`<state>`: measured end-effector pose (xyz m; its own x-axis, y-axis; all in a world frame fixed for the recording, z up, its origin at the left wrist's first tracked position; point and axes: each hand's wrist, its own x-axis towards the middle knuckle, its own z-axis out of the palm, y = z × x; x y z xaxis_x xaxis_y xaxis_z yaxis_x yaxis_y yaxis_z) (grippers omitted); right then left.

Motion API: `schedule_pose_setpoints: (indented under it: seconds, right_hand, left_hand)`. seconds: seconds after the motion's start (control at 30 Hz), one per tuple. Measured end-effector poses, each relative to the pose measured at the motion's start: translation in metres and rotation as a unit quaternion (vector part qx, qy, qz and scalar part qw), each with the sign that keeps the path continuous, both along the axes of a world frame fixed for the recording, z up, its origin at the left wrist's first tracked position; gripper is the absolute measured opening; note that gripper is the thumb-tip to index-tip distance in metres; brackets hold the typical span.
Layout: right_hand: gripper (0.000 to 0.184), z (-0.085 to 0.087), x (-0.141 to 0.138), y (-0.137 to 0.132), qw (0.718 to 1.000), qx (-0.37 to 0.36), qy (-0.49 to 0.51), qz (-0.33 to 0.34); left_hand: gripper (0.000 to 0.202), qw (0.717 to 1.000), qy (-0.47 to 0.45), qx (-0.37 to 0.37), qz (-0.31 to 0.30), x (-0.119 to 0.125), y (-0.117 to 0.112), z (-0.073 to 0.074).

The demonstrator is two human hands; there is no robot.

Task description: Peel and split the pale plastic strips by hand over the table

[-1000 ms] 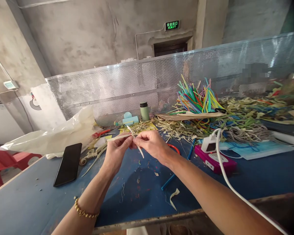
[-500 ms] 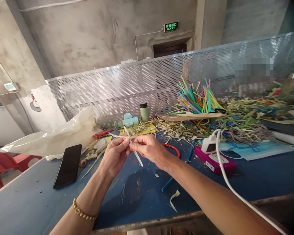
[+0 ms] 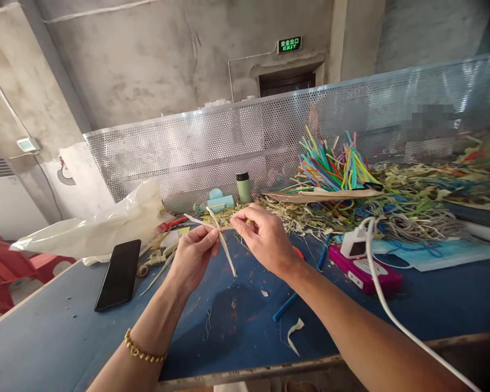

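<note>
My left hand (image 3: 194, 255) pinches pale, flat husk-like strips (image 3: 227, 253) between thumb and forefinger. They cross at the fingertips, with ends sticking out up, left and down to the right. Just right of the crossing is my right hand (image 3: 267, 239), its thumb and forefinger pressed together and apart from the left fingertips. Whether a thin strand lies in that pinch I cannot make out. Both hands are above the blue table (image 3: 245, 354). On the tabletop below lie a curled pale scrap (image 3: 296, 332) and a blue stick (image 3: 286, 306).
A black phone (image 3: 118, 275) and a plastic bag (image 3: 102, 234) lie left. At right are a magenta power strip (image 3: 365, 269) with a white cable (image 3: 386, 305), and a blue mask (image 3: 436, 253). Colourful pipe cleaners (image 3: 335, 166) and dried leaves (image 3: 416, 185) lie behind, before a perforated metal screen (image 3: 196, 147).
My right hand has moved away from the left, to the right and slightly up, leaving a gap between them. The left hand still holds the crossed strips. The view has shifted slightly.
</note>
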<state>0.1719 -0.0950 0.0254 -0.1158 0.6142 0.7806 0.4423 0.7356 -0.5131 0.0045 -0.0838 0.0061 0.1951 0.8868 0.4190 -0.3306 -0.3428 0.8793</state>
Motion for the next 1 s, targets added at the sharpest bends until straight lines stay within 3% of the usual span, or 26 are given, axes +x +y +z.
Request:
schedule_pose_setpoints:
  seconds: [0.17,0.33,0.7,1.0]
  right_hand:
    - [0.015,-0.002,0.003,0.006,0.987,-0.124,-0.026,0.096]
    - [0.011,-0.003,0.001,0.005,0.992,-0.113,-0.018,0.061]
    - [0.016,-0.004,0.000,0.006,0.990,-0.116,-0.039,0.067]
    - [0.014,-0.008,0.004,0.012,0.974,-0.187,-0.012,0.123]
  left_hand:
    - [0.023,0.999,0.042,0.015,0.010,0.003,-0.005,0.001]
    - [0.027,0.997,0.074,0.018,0.032,0.006,-0.005,0.001]
    - [0.032,0.981,0.150,0.058,0.110,0.003,-0.001,-0.004]
    - [0.030,0.986,0.133,0.042,0.088,0.002,-0.003,-0.001]
